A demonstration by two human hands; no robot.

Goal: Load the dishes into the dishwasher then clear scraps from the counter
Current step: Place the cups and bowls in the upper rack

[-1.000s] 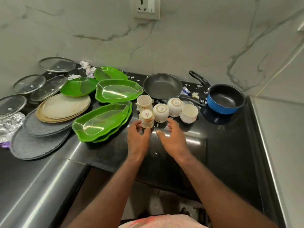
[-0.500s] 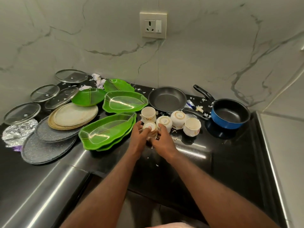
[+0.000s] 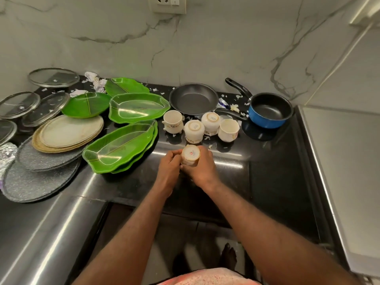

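An upside-down white cup (image 3: pixel 190 154) is held between both hands over the black counter (image 3: pixel 273 177). My left hand (image 3: pixel 168 171) grips its left side and my right hand (image 3: pixel 200 168) wraps its right side. Behind it stand several more white cups (image 3: pixel 194 129), some upside down. Green leaf-shaped plates (image 3: pixel 121 147) lie to the left, with round beige plates (image 3: pixel 70 132) and grey plates (image 3: pixel 41 177) beyond. A black frying pan (image 3: pixel 193 99) and a blue saucepan (image 3: pixel 269 110) sit at the back. White scraps (image 3: pixel 234 108) are scattered between the pans.
Glass lids (image 3: pixel 53 77) lie at the far left, with crumpled foil (image 3: pixel 7 152) at the left edge and crumpled paper (image 3: pixel 95 80) by the wall. A steel surface (image 3: pixel 345 161) runs along the right. A bare foot (image 3: pixel 227 257) shows on the floor below.
Both hands closed round the nearest upside-down cup and drew it toward me, away from the other cups. The view has tilted downward.
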